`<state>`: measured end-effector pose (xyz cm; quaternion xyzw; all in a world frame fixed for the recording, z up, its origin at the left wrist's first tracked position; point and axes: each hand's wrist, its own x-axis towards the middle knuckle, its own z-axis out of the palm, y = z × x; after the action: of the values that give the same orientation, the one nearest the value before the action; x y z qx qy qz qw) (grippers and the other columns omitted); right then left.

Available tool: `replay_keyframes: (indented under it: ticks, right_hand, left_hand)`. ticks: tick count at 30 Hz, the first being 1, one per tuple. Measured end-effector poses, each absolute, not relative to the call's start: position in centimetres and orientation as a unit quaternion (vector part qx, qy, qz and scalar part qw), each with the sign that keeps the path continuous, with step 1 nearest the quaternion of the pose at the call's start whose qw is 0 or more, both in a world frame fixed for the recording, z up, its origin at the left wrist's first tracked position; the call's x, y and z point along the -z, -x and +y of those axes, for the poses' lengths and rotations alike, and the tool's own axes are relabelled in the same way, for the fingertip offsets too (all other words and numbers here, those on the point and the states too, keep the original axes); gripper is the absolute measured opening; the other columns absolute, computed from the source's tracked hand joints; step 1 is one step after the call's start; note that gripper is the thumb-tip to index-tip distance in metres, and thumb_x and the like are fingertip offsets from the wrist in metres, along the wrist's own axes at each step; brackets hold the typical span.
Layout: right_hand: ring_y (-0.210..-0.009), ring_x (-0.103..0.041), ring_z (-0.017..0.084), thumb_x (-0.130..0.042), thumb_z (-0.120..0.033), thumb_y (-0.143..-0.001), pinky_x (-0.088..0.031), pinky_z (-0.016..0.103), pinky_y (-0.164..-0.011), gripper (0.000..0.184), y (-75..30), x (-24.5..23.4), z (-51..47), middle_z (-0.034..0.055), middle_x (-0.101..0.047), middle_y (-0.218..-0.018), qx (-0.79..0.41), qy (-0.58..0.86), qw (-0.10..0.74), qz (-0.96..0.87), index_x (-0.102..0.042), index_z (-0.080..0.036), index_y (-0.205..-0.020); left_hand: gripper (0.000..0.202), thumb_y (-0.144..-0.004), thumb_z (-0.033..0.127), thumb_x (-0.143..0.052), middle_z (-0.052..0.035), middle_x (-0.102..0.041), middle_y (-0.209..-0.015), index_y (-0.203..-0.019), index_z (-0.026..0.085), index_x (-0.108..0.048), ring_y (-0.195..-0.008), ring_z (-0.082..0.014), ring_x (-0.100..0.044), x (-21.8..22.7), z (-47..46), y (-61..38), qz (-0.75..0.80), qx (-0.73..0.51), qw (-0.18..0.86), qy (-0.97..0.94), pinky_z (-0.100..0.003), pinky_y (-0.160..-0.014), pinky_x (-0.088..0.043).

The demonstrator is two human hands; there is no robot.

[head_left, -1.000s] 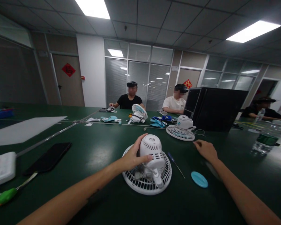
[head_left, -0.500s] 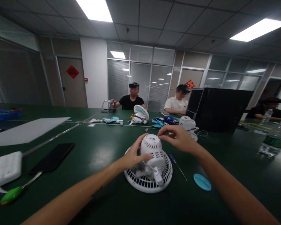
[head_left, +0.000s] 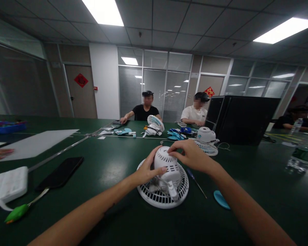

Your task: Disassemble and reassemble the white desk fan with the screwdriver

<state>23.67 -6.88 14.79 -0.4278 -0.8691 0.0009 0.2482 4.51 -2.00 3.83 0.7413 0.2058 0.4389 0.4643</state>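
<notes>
A small white fan (head_left: 166, 184) lies grille-down on the green table (head_left: 113, 171), its round motor housing pointing up. My left hand (head_left: 145, 171) is wrapped round the left side of the housing, thumb across its front. My right hand (head_left: 191, 155) rests on top of the housing with its fingertips pinched together; what they pinch, if anything, is too small to make out. A thin screwdriver with a blue handle (head_left: 196, 181) lies just right of the fan, and a flat blue disc (head_left: 221, 200) lies beyond it, partly behind my right forearm.
A black phone (head_left: 60, 172), a white box (head_left: 6, 186) and a green-handled tool (head_left: 22, 210) lie at the left. A second white fan (head_left: 206, 140) and a black case (head_left: 242, 118) stand behind. Two people sit across; another person's fingers (head_left: 0, 153) show at far left. A water bottle (head_left: 301, 155) stands at the right.
My right hand came in from the table at the right onto the top of the fan housing and settled lower on it. My left hand has kept its hold.
</notes>
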Motion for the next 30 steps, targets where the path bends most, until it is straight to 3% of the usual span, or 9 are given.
replay_keyframes:
  ticks: [13, 19, 26, 30]
  right_hand:
    - [-0.088, -0.066, 0.021, -0.055, -0.007, -0.086, -0.046, 0.034, -0.083, 0.022, -22.8, -14.9, -7.9, 0.0098, -0.073, -0.094, 0.082, 0.446, 0.189, -0.871, -0.075, -0.011, -0.093]
    - [-0.088, -0.065, 0.019, -0.056, -0.007, -0.080, -0.047, 0.033, -0.085, 0.025, -23.2, -15.0, -8.6, 0.0099, -0.071, -0.099, 0.044, 0.412, 0.198, -0.888, -0.075, -0.011, -0.095]
    - [-0.092, -0.063, 0.019, -0.059, -0.031, -0.088, -0.048, 0.030, -0.074, 0.024, -24.7, -14.9, -7.3, 0.0084, -0.069, -0.103, -0.018, 0.413, 0.257, -0.873, -0.068, -0.016, -0.104]
    - [-0.077, -0.059, 0.018, -0.056, -0.045, -0.088, -0.044, 0.031, -0.067, 0.027, -28.0, -12.0, -5.0, 0.0057, -0.066, -0.085, 0.003, 0.501, 0.288, -0.816, -0.058, -0.018, -0.089]
  left_hand:
    - [0.090, -0.074, 0.040, -0.076, -0.0116, -0.035, -0.153, -0.149, 0.024, -0.028, -0.140, -0.0356, -0.033, -3.4, -1.7, -4.7, 0.187, -0.446, 0.447, -0.752, -0.050, -0.118, -0.025]
    - [0.087, -0.076, 0.040, -0.075, -0.0114, -0.034, -0.153, -0.148, 0.025, -0.029, -0.140, -0.0352, -0.034, -3.3, -1.8, -4.7, 0.180, -0.452, 0.449, -0.749, -0.051, -0.119, -0.024]
    - [0.088, -0.075, 0.038, -0.075, -0.0123, -0.036, -0.152, -0.148, 0.025, -0.029, -0.139, -0.0348, -0.037, -3.5, -2.0, -4.6, 0.177, -0.453, 0.467, -0.739, -0.052, -0.117, -0.028]
    - [0.088, -0.073, 0.038, -0.077, -0.0125, -0.042, -0.149, -0.147, 0.025, -0.031, -0.138, -0.0353, -0.039, -3.5, -1.9, -4.5, 0.178, -0.460, 0.456, -0.741, -0.053, -0.118, -0.025]
